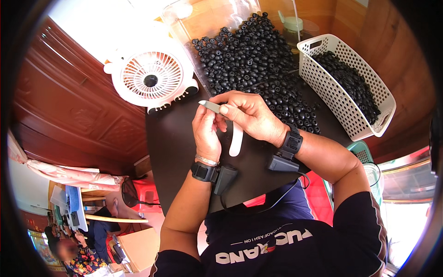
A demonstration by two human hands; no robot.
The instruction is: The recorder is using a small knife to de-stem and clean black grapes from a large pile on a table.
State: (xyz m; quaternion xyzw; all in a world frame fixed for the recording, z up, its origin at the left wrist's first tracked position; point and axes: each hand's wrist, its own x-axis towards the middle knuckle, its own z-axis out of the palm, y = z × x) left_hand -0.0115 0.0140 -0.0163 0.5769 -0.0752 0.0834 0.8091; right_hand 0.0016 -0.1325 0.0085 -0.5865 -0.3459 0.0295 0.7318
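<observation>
A: Where is the thin grey metal blade?

B: Pinched between both hands, above the dark round desk. The right hand has its thumb pressed on the blade's inner end, fingers curled shut around it. The left hand closes on it from below; the pointed tip sticks out to the left, past the fingers.

A: And the pale strip?

B: A white flat plastic strip hangs down from between the 2 hands, over the desk. I cannot tell which hand grips it.

A: What lies nearby?

B: A heap of small black round rubber beads sits just behind the hands, spreading right toward the white perforated plastic basket, which holds more black pieces and overhangs the desk's right edge. A white round desk fan stands at the back left edge.

A: Free room?

B: Bare desk shows left of the hands and below them, toward the near edge.
</observation>
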